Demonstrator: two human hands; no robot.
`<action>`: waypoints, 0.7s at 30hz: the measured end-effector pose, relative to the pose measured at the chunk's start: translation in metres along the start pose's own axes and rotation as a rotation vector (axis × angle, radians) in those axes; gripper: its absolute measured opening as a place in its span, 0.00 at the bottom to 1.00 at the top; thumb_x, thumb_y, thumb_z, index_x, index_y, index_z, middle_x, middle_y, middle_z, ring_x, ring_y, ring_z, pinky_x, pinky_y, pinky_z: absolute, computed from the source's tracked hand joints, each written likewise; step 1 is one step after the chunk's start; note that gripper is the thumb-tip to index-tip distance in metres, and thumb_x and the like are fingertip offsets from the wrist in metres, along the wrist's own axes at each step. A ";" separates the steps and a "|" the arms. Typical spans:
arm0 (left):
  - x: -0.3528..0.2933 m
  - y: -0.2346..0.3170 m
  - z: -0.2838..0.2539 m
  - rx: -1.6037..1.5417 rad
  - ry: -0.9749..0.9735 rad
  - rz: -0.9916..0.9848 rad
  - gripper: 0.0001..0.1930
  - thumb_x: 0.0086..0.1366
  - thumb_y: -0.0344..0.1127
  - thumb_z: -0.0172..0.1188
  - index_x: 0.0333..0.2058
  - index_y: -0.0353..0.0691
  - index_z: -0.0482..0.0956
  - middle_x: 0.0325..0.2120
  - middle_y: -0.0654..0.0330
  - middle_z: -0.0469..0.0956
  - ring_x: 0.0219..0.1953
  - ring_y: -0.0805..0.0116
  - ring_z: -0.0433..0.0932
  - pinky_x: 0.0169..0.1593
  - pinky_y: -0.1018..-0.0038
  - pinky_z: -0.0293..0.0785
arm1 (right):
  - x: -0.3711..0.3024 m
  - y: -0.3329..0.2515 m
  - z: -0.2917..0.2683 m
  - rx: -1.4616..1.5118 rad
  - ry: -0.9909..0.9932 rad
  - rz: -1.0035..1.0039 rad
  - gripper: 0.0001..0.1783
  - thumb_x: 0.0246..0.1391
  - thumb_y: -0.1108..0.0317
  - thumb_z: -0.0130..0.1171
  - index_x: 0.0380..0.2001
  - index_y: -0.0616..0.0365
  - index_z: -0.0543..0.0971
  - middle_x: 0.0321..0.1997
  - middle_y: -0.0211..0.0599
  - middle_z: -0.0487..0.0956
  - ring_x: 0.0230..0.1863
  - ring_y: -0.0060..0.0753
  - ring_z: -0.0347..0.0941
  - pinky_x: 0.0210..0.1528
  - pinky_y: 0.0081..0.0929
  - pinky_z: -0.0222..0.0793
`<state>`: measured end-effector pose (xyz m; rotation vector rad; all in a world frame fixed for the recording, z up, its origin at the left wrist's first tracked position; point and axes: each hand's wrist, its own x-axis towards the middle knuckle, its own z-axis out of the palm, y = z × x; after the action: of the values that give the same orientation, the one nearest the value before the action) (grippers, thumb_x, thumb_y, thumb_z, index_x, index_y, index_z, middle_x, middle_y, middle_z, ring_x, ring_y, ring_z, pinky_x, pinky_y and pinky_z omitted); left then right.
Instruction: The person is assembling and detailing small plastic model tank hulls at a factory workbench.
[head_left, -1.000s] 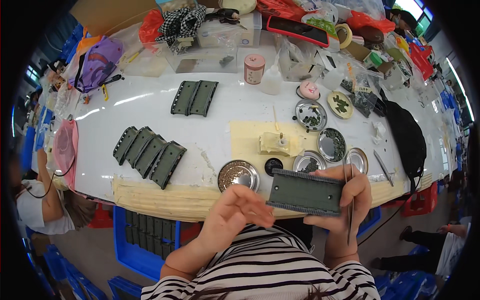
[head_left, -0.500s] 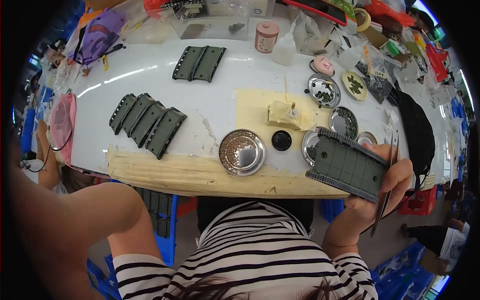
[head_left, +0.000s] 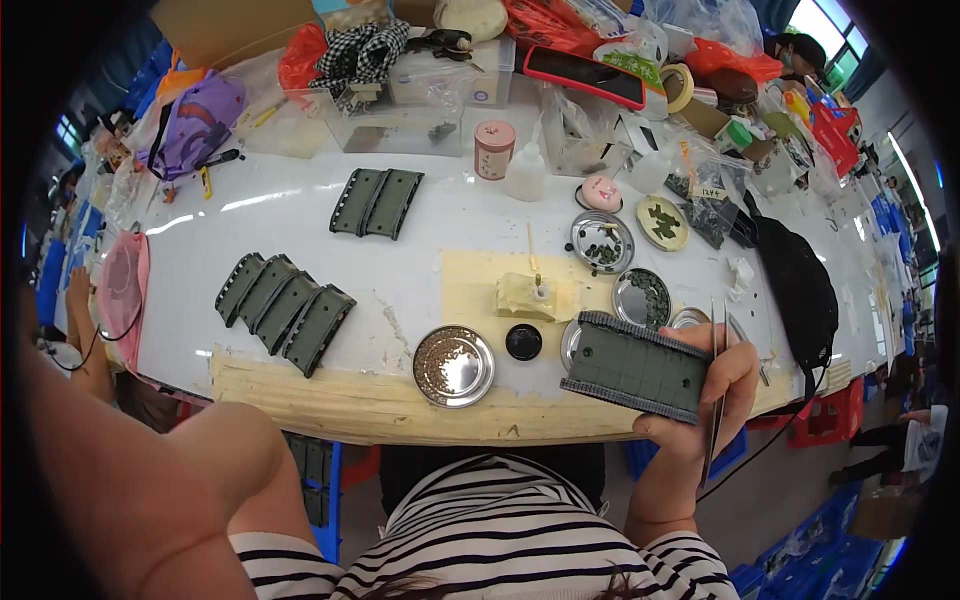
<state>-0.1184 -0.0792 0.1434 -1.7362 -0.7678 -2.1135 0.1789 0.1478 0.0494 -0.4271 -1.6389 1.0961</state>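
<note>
My right hand is closed around a curved dark-green plate with ridged edges, held tilted above the table's front edge. The plate has a small hole near each end. A pair of metal tweezers is held in the same hand, points up, crossing the plate's right end. My left forearm is raised close to the camera at the left, blurred; the hand itself is out of the picture. Beneath the held plate sit round metal dishes, one with small green pieces.
Similar green plates lie in a row of several and as a pair at left. Near the front are a dish of brown grains, a black round lid and a tape-wrapped block. A phone and bags crowd the back.
The view has shifted, showing more of the table's back. My right hand still grips the plate and tweezers, with the tweezers now more upright. My left forearm remains raised.
</note>
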 end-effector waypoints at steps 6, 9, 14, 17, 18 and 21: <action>-0.033 -0.007 0.117 -0.709 0.031 -0.405 0.12 0.70 0.42 0.42 0.41 0.42 0.69 0.44 0.61 0.70 0.45 0.65 0.69 0.53 0.61 0.66 | 0.002 0.005 0.000 -0.005 0.051 -0.009 0.35 0.24 0.63 0.81 0.25 0.48 0.60 0.39 0.48 0.77 0.40 0.30 0.73 0.44 0.25 0.71; -0.046 0.013 0.162 -1.085 -0.024 -0.693 0.15 0.70 0.45 0.41 0.44 0.40 0.69 0.45 0.59 0.71 0.46 0.63 0.69 0.54 0.62 0.65 | 0.001 0.004 0.005 0.011 0.125 -0.016 0.36 0.22 0.59 0.82 0.26 0.49 0.61 0.39 0.47 0.77 0.39 0.30 0.72 0.45 0.26 0.70; -0.066 0.025 0.199 -1.798 -0.171 -0.797 0.21 0.70 0.48 0.40 0.47 0.36 0.68 0.46 0.55 0.72 0.48 0.60 0.71 0.56 0.64 0.65 | -0.001 0.009 -0.012 0.001 0.017 -0.120 0.36 0.27 0.56 0.81 0.29 0.50 0.61 0.40 0.52 0.76 0.43 0.36 0.74 0.49 0.32 0.69; -0.065 0.030 0.212 -2.237 -0.227 -0.852 0.24 0.70 0.50 0.39 0.49 0.33 0.68 0.47 0.53 0.73 0.49 0.58 0.72 0.57 0.65 0.65 | 0.002 0.010 -0.017 -0.001 0.017 -0.101 0.35 0.30 0.57 0.80 0.29 0.51 0.61 0.40 0.54 0.76 0.43 0.38 0.75 0.50 0.34 0.70; -0.065 0.032 0.217 -2.377 -0.251 -0.886 0.25 0.70 0.51 0.39 0.50 0.32 0.68 0.47 0.53 0.73 0.49 0.57 0.72 0.57 0.65 0.65 | 0.005 0.007 -0.020 -0.007 0.000 -0.080 0.35 0.31 0.57 0.79 0.30 0.51 0.61 0.39 0.52 0.75 0.42 0.39 0.75 0.49 0.35 0.69; -0.065 0.035 0.218 -2.705 -0.346 -1.029 0.29 0.70 0.53 0.38 0.52 0.30 0.67 0.48 0.51 0.74 0.50 0.55 0.73 0.58 0.66 0.65 | 0.006 0.007 -0.016 -0.025 -0.036 -0.068 0.34 0.37 0.56 0.77 0.31 0.51 0.58 0.35 0.41 0.69 0.40 0.30 0.67 0.44 0.22 0.63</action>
<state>0.0916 0.0107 0.1151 0.4234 -0.8877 0.6594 0.1893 0.1625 0.0470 -0.3671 -1.6883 1.0388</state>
